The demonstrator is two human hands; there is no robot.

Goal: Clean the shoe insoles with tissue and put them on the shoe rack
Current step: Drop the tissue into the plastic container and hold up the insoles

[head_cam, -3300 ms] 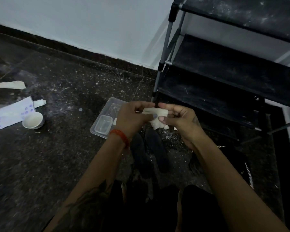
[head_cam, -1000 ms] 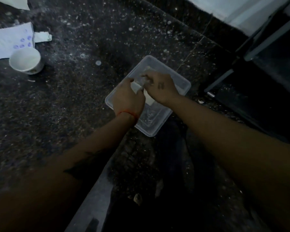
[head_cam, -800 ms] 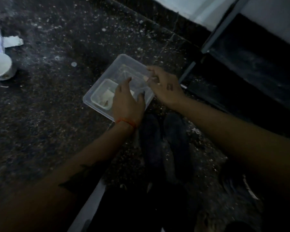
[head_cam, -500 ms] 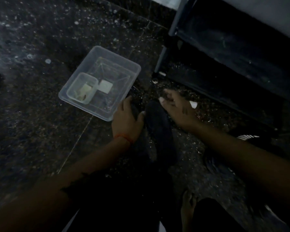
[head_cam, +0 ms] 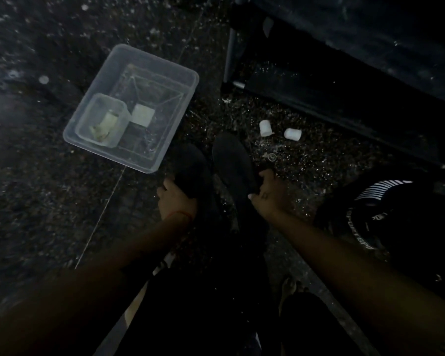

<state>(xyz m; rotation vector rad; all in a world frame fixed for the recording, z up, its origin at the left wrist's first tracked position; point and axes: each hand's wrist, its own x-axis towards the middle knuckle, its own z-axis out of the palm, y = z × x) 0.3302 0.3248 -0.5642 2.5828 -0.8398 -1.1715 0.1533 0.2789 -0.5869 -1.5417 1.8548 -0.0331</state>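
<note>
Both our hands take hold of the two dark insoles on the floor.

Our left hand (head_cam: pixel 176 199) curls its grip round the left insole (head_cam: pixel 194 168); our right hand (head_cam: pixel 269 195) has thumb and fingers pinching the edge of the right insole (head_cam: pixel 233 160). Both insoles lie side by side, just before the rack (head_cam: pixel 344 73). Left of them sits a clear tub (head_cam: pixel 149 62) holding a smaller tub (head_cam: pixel 102 124) with pale scraps, plus a folded tissue (head_cam: pixel 143 114). Two white wads (head_cam: pixel 265 127) lie near the rack. A dark shoe (head_cam: pixel 391 222) at right bears white lettering, too blurred for us to read surely.
</note>
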